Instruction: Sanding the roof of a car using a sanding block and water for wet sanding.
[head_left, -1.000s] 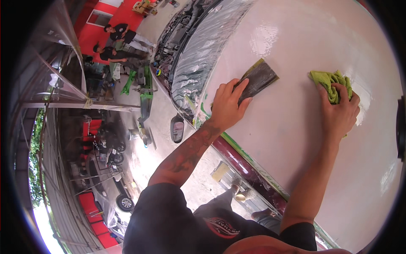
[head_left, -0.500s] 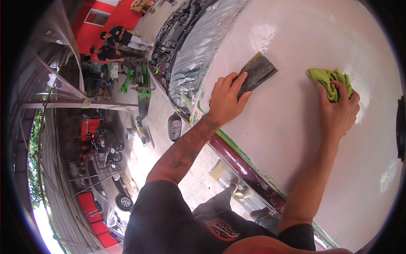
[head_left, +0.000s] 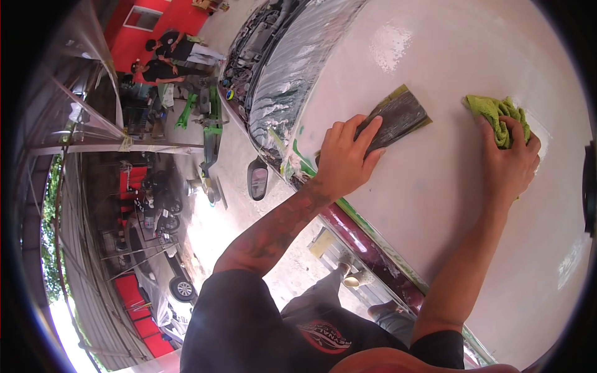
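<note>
From my remote seat I saw the left hand wrapped over the near end of a dark flat pad, its long axis slanting away up and to the right. The right hand, farther from it, bunched a green cloth. Both lay on a broad pale panel; leftward, two people stood near a red wall.

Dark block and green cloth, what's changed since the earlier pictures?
The left hand has moved the dark block rightward over the pale panel; the right hand and green cloth have shifted slightly right too. Nothing was picked up or released; both grips stayed.
</note>
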Motion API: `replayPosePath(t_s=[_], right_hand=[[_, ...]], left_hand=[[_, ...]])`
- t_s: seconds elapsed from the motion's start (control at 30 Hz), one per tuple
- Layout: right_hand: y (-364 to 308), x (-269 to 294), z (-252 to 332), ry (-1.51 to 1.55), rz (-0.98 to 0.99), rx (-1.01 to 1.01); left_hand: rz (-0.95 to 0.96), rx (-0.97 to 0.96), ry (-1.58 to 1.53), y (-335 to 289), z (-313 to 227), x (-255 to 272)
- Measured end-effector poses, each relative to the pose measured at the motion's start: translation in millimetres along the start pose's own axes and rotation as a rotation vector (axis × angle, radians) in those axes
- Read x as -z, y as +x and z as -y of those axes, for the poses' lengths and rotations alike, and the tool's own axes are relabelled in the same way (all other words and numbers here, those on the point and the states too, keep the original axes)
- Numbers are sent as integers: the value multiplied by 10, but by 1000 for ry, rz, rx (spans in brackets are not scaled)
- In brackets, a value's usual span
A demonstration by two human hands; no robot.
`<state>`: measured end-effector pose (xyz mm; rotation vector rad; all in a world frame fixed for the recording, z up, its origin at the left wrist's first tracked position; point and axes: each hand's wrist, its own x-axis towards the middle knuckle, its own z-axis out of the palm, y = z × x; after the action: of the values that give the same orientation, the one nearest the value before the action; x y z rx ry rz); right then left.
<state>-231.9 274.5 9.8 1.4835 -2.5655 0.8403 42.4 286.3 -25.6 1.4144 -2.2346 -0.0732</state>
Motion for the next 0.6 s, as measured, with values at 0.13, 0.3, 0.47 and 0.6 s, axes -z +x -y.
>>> replayPosePath(t_s=[0.13, 0.3, 0.47, 0.6], right_hand=[[-41, 70, 113, 76, 0, 30], [-1, -19, 60, 30, -2, 10], [25, 20, 19, 15, 3, -15], [-31, 74, 133, 56, 13, 4]], left_hand=[[-13, 56, 96, 469, 465, -1], [-22, 331, 151, 976, 646, -209], [21, 88, 52, -23, 65, -6], [12, 179, 119, 430, 469, 76]])
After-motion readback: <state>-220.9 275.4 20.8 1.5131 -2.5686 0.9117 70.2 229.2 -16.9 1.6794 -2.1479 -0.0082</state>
